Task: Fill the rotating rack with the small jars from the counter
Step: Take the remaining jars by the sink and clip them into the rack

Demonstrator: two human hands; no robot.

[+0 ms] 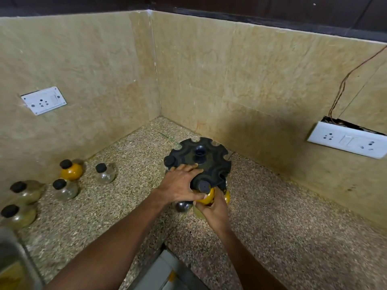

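The black rotating rack [211, 158] stands in the counter's corner, its notched top disc facing up. My left hand [180, 183] rests on the disc's near-left edge, fingers spread over it. My right hand [213, 212] grips a yellow-filled jar [208, 196] with a black cap, its neck at a notch on the near side of the rack. Another black-capped jar [169, 161] hangs in a notch on the left. On the counter at the left stand several small jars: a yellow one [71, 170], clear ones [105, 173] [65, 188], and others [25, 191] [17, 215].
Beige tiled walls close the corner behind the rack. A socket plate [44, 100] is on the left wall, another [347, 140] with a loose wire on the right wall. A metal sink edge [12, 258] is at the bottom left. The speckled counter [293, 216] has a front cut-out below me.
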